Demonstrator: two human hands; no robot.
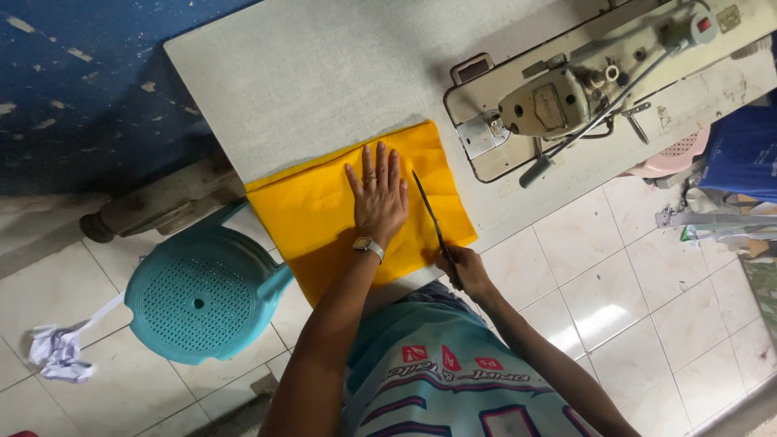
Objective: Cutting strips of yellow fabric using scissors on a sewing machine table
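I read this as the cutting step: left hand [377, 197] lies flat, fingers spread, pinning the yellow cloth [324, 214] at the near edge of the tabletop [307, 73]. Right hand [463, 269] is closed round the scissors [430, 217], blades w/ tips on the cloth's right part. Next move, imo, needs cloth held taut & blades kept off the fingers.

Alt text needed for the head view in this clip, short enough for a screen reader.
Seen from above, a person's left hand lies flat on a folded yellow cloth on a grey table, while the right hand holds scissors against the cloth. A sewing machine sits at the table's far end, and a teal plastic stool stands alongside.
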